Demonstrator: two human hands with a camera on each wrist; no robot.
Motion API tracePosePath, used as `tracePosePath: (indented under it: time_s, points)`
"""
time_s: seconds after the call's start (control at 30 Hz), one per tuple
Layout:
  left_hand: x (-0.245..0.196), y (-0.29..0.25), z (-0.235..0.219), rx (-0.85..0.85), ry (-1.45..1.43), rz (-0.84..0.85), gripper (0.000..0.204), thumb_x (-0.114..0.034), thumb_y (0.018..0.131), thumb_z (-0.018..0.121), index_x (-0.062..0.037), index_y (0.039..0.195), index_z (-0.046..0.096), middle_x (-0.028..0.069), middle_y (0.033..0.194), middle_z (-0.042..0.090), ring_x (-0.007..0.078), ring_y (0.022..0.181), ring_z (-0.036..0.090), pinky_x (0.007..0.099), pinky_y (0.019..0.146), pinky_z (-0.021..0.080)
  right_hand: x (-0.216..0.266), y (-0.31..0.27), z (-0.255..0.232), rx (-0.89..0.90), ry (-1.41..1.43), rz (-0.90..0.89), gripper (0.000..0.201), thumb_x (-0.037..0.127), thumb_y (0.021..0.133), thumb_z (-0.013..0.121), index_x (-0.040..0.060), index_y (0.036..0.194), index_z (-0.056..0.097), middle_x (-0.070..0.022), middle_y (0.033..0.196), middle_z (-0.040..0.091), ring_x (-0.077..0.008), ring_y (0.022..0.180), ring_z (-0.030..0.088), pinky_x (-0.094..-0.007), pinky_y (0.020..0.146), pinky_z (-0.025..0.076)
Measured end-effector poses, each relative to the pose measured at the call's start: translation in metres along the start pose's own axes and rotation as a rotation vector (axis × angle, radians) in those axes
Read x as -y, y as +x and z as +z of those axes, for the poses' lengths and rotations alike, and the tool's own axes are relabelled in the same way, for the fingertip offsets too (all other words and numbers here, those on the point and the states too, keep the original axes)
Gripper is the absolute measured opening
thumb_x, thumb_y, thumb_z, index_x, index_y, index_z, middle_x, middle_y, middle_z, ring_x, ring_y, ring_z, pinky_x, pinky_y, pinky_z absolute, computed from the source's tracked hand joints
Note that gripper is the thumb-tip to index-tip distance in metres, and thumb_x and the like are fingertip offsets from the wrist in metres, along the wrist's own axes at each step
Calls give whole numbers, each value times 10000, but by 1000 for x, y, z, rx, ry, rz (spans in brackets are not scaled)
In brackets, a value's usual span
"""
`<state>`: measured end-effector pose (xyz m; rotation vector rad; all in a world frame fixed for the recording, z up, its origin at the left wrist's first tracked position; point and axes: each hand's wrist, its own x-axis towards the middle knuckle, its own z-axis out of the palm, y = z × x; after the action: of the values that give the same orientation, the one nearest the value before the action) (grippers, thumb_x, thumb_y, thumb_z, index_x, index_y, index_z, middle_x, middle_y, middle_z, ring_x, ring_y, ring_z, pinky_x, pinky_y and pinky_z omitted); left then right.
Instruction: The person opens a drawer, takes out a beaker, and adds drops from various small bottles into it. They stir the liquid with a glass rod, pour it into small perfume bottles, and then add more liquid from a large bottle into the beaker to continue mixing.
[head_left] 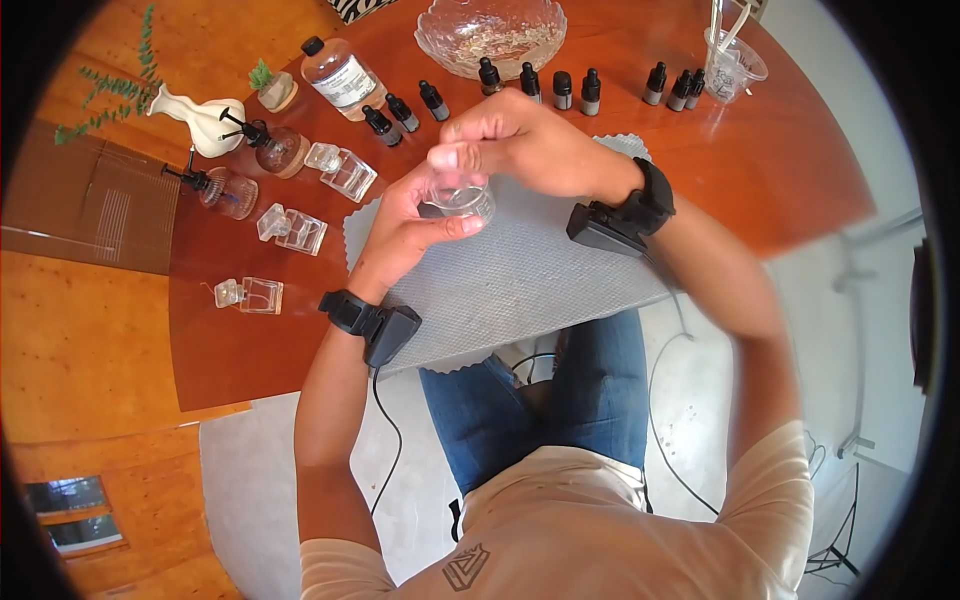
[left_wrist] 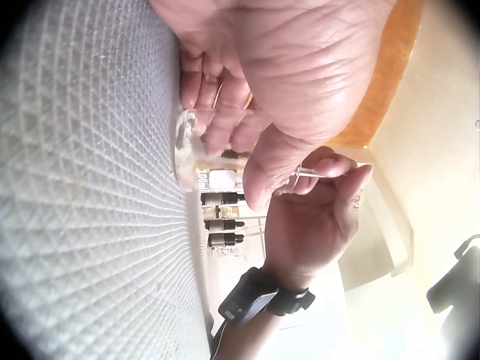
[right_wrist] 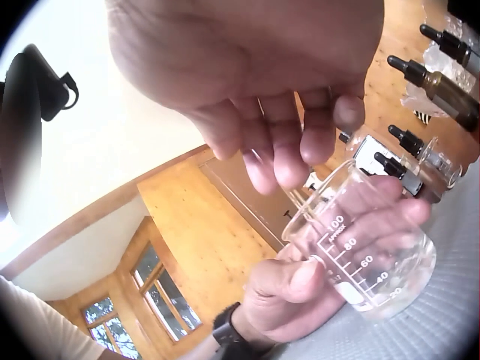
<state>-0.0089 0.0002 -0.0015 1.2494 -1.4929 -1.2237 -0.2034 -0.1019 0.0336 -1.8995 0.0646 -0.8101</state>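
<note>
My left hand (head_left: 408, 228) grips a clear glass beaker (right_wrist: 375, 259) low over the grey textured mat (head_left: 520, 275), thumb on one side and fingers round the other. White graduation marks up to 100 show on its wall, and a little clear liquid seems to lie at the bottom. Above the rim, my right hand (head_left: 550, 150) has its fingertips bent downward. They pinch a thin clear rod (left_wrist: 311, 174), seen in the left wrist view, whose lower part is hidden by the left thumb.
Dropper bottles (head_left: 432, 100) line the table's far side, by a large brown-tinted bottle (head_left: 345, 80) and a glass bowl (head_left: 490, 40). Square glass bottles (head_left: 300, 232) and pump bottles (head_left: 230, 192) stand at left. A plastic cup (head_left: 735, 68) with sticks is far right.
</note>
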Motion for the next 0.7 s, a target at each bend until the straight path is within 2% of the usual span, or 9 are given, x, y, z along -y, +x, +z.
tracePosePath:
  time_s: [0.1, 0.2, 0.3, 0.4, 0.5, 0.53, 0.63, 0.67, 0.7]
  points:
    - [-3, 2, 4, -1, 15, 71, 568, -185, 791, 876, -24, 1283, 641, 51, 1236, 694, 152, 1144, 622, 332, 1038, 468, 6, -1, -7, -97, -227, 93, 423, 296, 1044, 646, 5, 737, 634, -26, 609, 505, -99, 595, 451, -303, 574, 386]
    - [-3, 2, 2, 10, 51, 57, 586, -186, 791, 877, -27, 1300, 632, 52, 1245, 690, 158, 1151, 620, 337, 1044, 464, -5, 3, -3, -52, -197, -92, 445, 305, 1039, 654, -1, 719, 623, -26, 589, 486, -99, 567, 437, -309, 545, 368]
    - [-3, 0, 2, 14, 36, 52, 596, -208, 794, 866, -31, 1309, 624, 57, 1260, 687, 166, 1165, 618, 339, 1055, 445, -4, 2, -4, -6, -22, -12, 450, 297, 1031, 667, -10, 708, 603, -29, 573, 464, -112, 543, 408, -325, 519, 346]
    - [-4, 2, 4, 19, 37, 87, 593, -230, 798, 856, -33, 1306, 623, 62, 1274, 684, 171, 1179, 615, 341, 1062, 430, -2, 0, -7, -139, -160, -10, 449, 293, 1024, 675, -10, 703, 591, -29, 570, 448, -115, 535, 388, -343, 507, 327]
    - [-2, 3, 1, 24, 8, 79, 620, -185, 793, 878, -27, 1332, 614, 57, 1258, 680, 165, 1171, 618, 340, 1053, 463, 2, -1, -8, -125, -193, 89, 449, 289, 1021, 679, -11, 700, 590, -31, 565, 466, -108, 540, 409, -334, 517, 346]
    - [-2, 3, 1, 28, 12, 74, 620, -183, 794, 877, -27, 1333, 614, 58, 1261, 679, 166, 1174, 618, 340, 1053, 465, 0, -1, -9, -98, -233, 96, 364, 257, 1018, 676, -20, 784, 647, -61, 596, 536, -116, 560, 461, -334, 537, 389]
    - [-5, 1, 1, 31, -3, 92, 606, -143, 802, 864, -21, 1341, 614, 63, 1262, 680, 170, 1181, 621, 340, 1044, 477, 8, 1, -1, -145, -231, 11, 259, 208, 1036, 639, -21, 916, 662, -56, 717, 581, -110, 663, 480, -309, 611, 432]
    - [-5, 1, 1, 32, -3, 100, 603, -130, 803, 860, -20, 1342, 613, 64, 1261, 681, 170, 1180, 622, 340, 1042, 480, 13, 4, -4, -110, -313, 27, 197, 174, 1025, 632, -16, 1033, 686, -99, 813, 659, -145, 712, 570, -312, 665, 486]
    - [-5, 0, 0, 33, -3, 104, 599, -118, 805, 857, -18, 1343, 613, 65, 1260, 682, 170, 1180, 623, 340, 1040, 483, 18, 8, -4, -108, -328, 26, 194, 171, 1024, 631, -15, 1032, 686, -103, 815, 659, -151, 713, 575, -315, 662, 484]
